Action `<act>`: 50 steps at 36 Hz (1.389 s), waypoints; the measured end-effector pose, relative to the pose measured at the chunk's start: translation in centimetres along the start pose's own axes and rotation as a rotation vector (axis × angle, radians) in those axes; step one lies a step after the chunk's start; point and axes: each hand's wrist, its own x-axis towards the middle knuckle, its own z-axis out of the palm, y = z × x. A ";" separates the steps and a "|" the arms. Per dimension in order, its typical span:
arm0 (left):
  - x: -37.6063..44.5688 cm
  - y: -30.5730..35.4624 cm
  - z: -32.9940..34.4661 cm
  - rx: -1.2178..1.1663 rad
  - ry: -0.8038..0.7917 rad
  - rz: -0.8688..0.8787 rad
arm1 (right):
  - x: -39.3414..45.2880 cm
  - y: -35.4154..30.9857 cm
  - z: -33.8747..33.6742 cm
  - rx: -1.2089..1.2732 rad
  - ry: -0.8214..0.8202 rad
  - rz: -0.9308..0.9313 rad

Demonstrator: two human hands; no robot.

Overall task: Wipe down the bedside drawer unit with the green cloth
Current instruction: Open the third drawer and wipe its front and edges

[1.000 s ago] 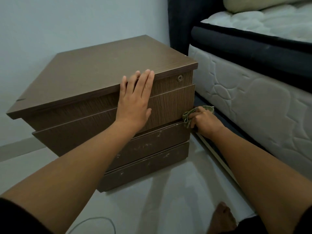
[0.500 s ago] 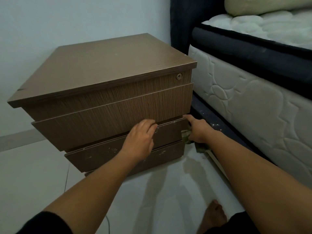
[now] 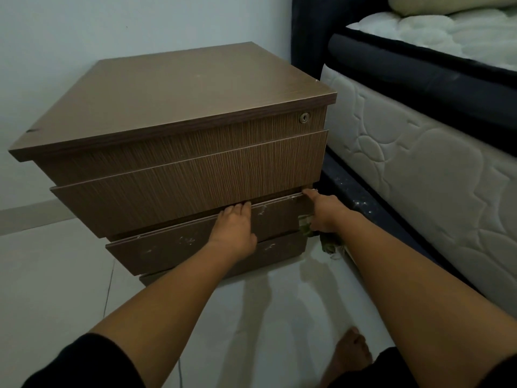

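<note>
One bedside drawer unit [image 3: 179,141], brown wood-grain, standing on a pale floor [image 3: 56,289] in the corner between a white wall [image 3: 70,32] and a bed [image 3: 419,152]. Drawer fronts visible: three, stacked under a narrow top strip, with a base strip showing below the lowest front. One round keyhole [image 3: 304,117] at the right end of the top strip. The two lower fronts carry pale scuffs.

Hands: two, both bare, both forearms reaching in from the lower edge.
- Left hand [image 3: 236,232]: laid on the third drawer front, fingers [image 3: 237,209] hooked over its top edge; the tips go into the gap beneath the second front and are hidden there.
- Right hand [image 3: 326,212]: at the right corner of the same front, one finger stretched along its top edge, the remaining fingers curled round the green cloth.

One green cloth [image 3: 305,226], bunched against the right edge of the third drawer front, mostly covered by the right hand. A further green scrap shows lower, beneath the wrist near the floor; whether it is the same cloth cannot be told.

One bed, cut off by the right edge: a quilted white side, a dark band above it, a white mattress top. One pale cushion [image 3: 436,4] at the upper edge, partly out of view. One dark headboard [image 3: 307,29] behind the unit.

One bare foot [image 3: 351,357] at the bottom, partly cut off. One thin cable [image 3: 107,289] on the floor, its ends not traceable.
</note>
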 end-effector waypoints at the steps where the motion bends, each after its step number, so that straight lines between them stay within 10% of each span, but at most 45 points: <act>1: -0.1 0.0 -0.1 -0.009 0.002 0.001 | -0.2 0.0 -0.1 0.003 -0.001 -0.004; 17: -2.9 -0.7 -2.3 -0.009 0.124 0.181 | -3.6 1.3 -1.9 0.102 0.023 0.034; 28: -1.6 -4.5 -9.6 0.381 0.606 0.324 | -3.3 0.0 -2.4 0.414 0.481 0.119; 36: -1.5 -7.5 -12.5 0.370 0.605 0.095 | -3.1 -3.0 0.0 -0.008 0.753 -0.028; 50: -2.0 -9.3 -12.7 0.234 0.693 0.113 | -1.7 -4.4 2.7 -0.005 0.579 0.007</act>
